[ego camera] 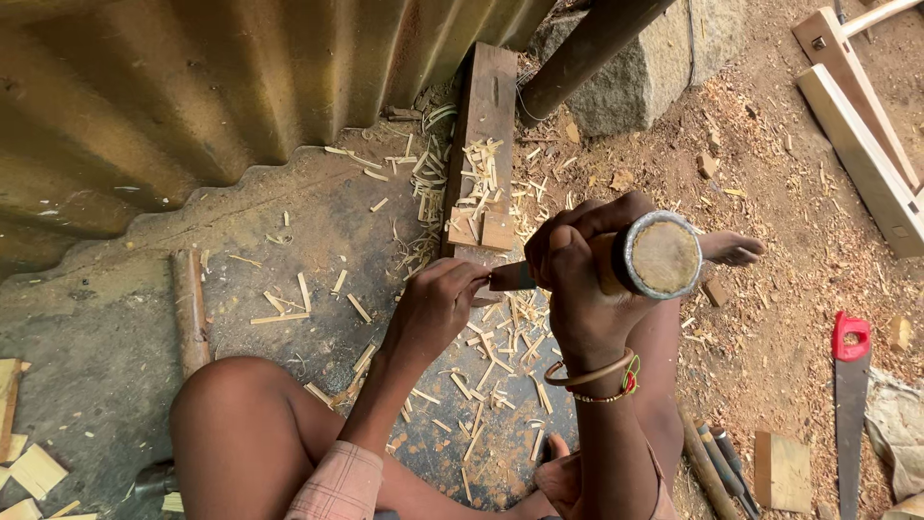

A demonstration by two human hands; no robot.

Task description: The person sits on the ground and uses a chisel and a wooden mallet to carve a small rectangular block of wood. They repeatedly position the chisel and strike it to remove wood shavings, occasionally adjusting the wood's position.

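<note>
While the ground is littered with pale wood shavings (481, 371), a chisel (616, 262) with a round wooden handle, capped by a dull metal ring, is gripped in the right hand (577, 279), fingers wrapped tight. Its long axis runs toward the camera, the flat steel blade aimed down and left. The blade is pinched near its tip by the left hand (435, 306) (what lies under it is hidden). A rough plank (486, 125) lies beyond, beside corrugated sheet metal (192, 96); a red-handled saw (851, 404) rests at right.
</note>
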